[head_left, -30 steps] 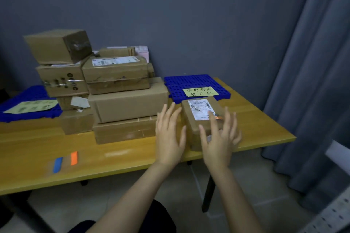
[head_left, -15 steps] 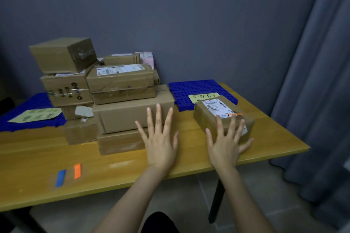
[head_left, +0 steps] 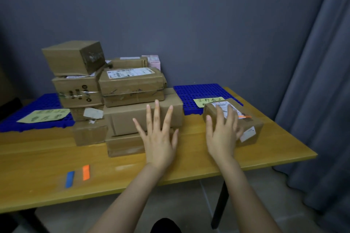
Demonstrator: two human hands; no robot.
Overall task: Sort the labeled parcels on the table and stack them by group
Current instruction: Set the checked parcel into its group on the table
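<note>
**Small labelled parcel under your right hand**

Your right hand [head_left: 222,135] lies over the near left corner of the small brown cardboard parcel [head_left: 252,122]. Its fingers [head_left: 219,117] are straight across the white-labelled top and the thumb is beside the left edge. Nothing is clasped, and blur hides whether they touch. The parcel sits on the yellow wooden table [head_left: 37,157], just before the right blue plastic grid pallet [head_left: 198,91], which bears a yellow handwritten note [head_left: 206,101]. The left blue grid pallet [head_left: 51,103] holds a pale green note [head_left: 44,116]. Your left hand [head_left: 159,138] hovers with fingers spread, holding nothing, before the stack of taped cardboard boxes [head_left: 130,89].
</note>
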